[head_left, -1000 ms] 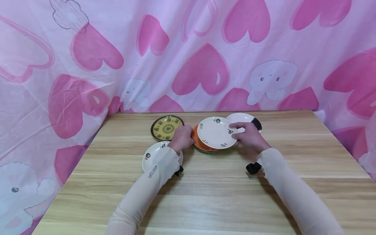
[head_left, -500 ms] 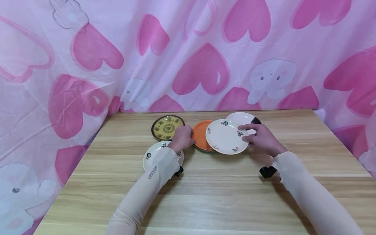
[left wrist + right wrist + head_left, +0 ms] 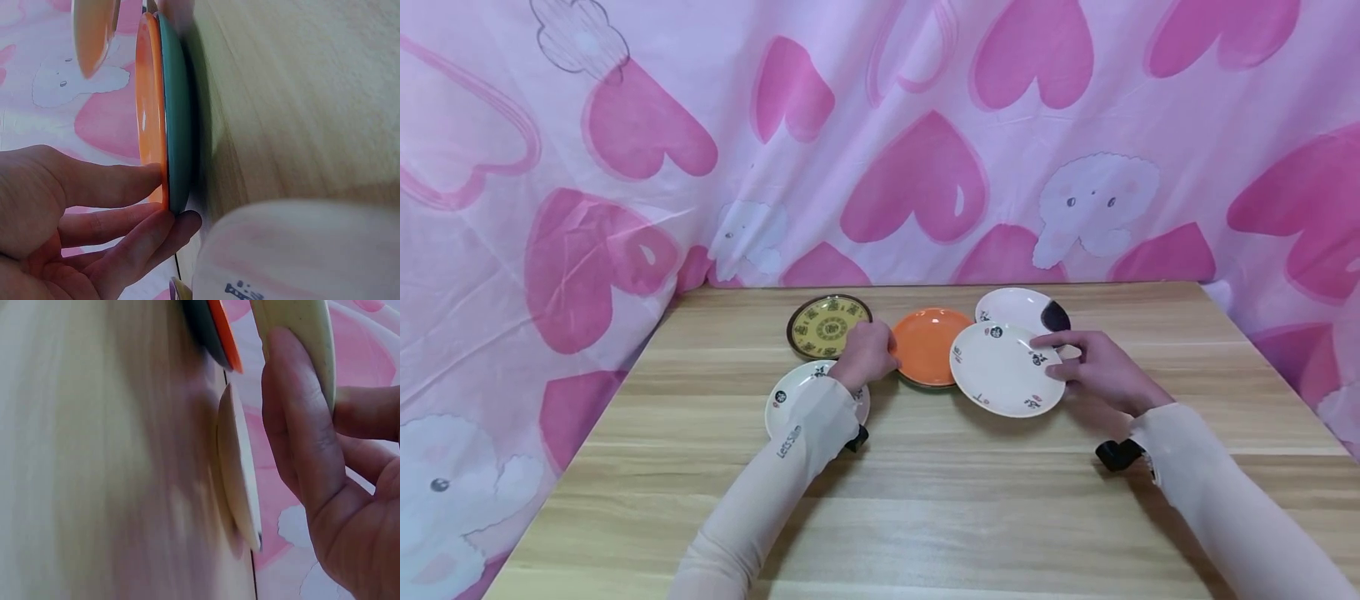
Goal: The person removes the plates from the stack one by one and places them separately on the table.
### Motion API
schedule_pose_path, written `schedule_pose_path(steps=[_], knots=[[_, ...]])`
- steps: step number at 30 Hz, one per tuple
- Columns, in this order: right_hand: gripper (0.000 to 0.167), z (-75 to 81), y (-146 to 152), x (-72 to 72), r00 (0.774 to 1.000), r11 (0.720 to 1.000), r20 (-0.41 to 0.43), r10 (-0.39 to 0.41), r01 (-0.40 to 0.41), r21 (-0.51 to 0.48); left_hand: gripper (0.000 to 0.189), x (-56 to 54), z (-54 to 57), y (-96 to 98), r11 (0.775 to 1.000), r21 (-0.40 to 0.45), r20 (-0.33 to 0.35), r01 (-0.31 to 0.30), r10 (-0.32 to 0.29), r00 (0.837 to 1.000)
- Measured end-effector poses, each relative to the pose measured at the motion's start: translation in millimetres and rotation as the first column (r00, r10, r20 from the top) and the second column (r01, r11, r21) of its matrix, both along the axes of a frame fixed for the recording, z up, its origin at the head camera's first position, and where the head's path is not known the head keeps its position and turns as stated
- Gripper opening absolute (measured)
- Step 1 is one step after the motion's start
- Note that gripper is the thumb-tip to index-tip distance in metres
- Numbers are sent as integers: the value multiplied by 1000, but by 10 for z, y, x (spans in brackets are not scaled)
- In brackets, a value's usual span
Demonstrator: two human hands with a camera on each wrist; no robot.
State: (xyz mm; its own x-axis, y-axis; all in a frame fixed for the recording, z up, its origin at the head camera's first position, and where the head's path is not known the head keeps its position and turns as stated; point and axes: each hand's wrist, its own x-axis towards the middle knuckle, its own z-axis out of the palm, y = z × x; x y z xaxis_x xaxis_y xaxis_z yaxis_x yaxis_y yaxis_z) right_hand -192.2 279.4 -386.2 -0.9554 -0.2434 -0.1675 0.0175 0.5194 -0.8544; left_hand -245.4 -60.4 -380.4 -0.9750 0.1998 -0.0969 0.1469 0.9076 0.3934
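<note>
My left hand (image 3: pixel 867 354) pinches the left rim of an orange plate (image 3: pixel 928 346). In the left wrist view, the thumb presses on its orange face and the fingers reach beneath its green underside (image 3: pixel 177 119). To the right, my right hand (image 3: pixel 1101 367) grips a white plate (image 3: pixel 1003 371) with small dark and red motifs by its right edge. The right wrist view shows this held plate (image 3: pixel 300 319) raised off the table, between thumb and fingers. In the head view it overlaps the orange plate's right edge and hides part of a white plate with a black patch (image 3: pixel 1018 307).
A yellow patterned plate (image 3: pixel 812 325) with a dark rim lies at the back left. Before it is another white plate with motifs (image 3: pixel 786 400), partly under the left forearm. The wooden table (image 3: pixel 940 517) ends at a pink heart-print curtain (image 3: pixel 910 183).
My right hand has carried the white plate with motifs right and toward me, uncovering most of the orange plate. The left hand stays at the orange plate's rim.
</note>
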Motion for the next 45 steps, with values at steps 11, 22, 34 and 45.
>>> schedule_pose_path(steps=[11, 22, 34, 45], knots=[[49, -153, 177, 130, 996, 997, 39, 75, -74, -21, 15, -4, -11, 2, 1000, 4, 10, 11, -11, 1000], [48, -180, 299, 175, 992, 992, 64, 109, -104, -76, 22, -32, 15, 9, 1000, -13, 9, 23, -23, 1000], [49, -229, 348, 163, 990, 994, 105, 96, -89, -70, 21, -22, 3, -4, 1000, 12, 34, 8, -8, 999], [38, -185, 357, 86, 992, 957, -29, 125, -112, 269, 27, -37, 4, -22, 1000, 11, 28, 16, -16, 999]])
